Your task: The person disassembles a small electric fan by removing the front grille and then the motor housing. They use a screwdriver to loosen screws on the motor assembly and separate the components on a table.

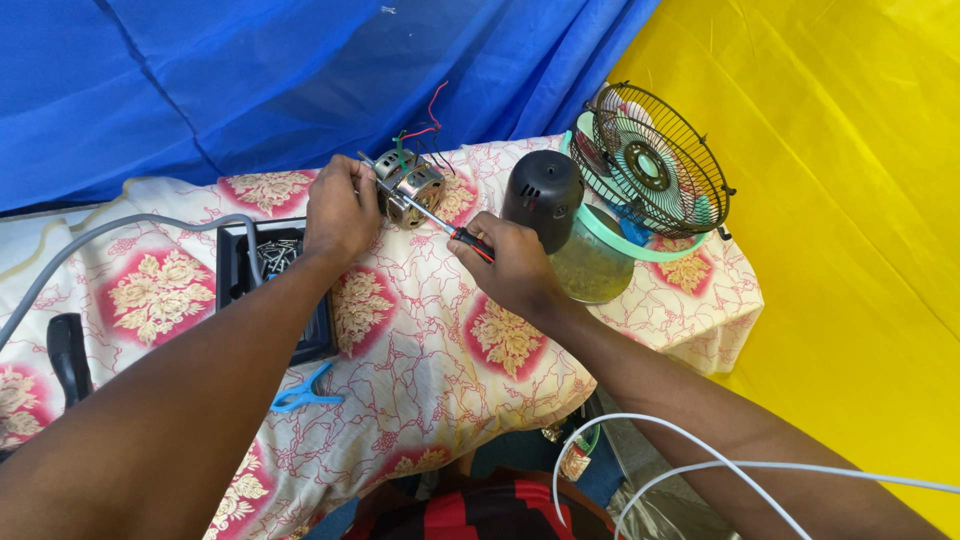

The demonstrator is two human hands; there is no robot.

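No labels, signs or screens are in view. The only container of the packaging kind is a black rectangular tray (232,268) on the patterned tablecloth (430,340), just beside the left forearm. It is open at the top and holds a heap of small metal screws (277,252). A grey hose crosses its upper edge. No printing on its walls can be made out.

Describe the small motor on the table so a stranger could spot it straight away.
Start at the table with the floral cloth in front of the blue curtain. Near its far edge, the left hand steadies the motor while the right hand puts a screwdriver to it. Unlike the black cover and fan cage to its right, it is bare silvery metal trailing red, green and black wires.
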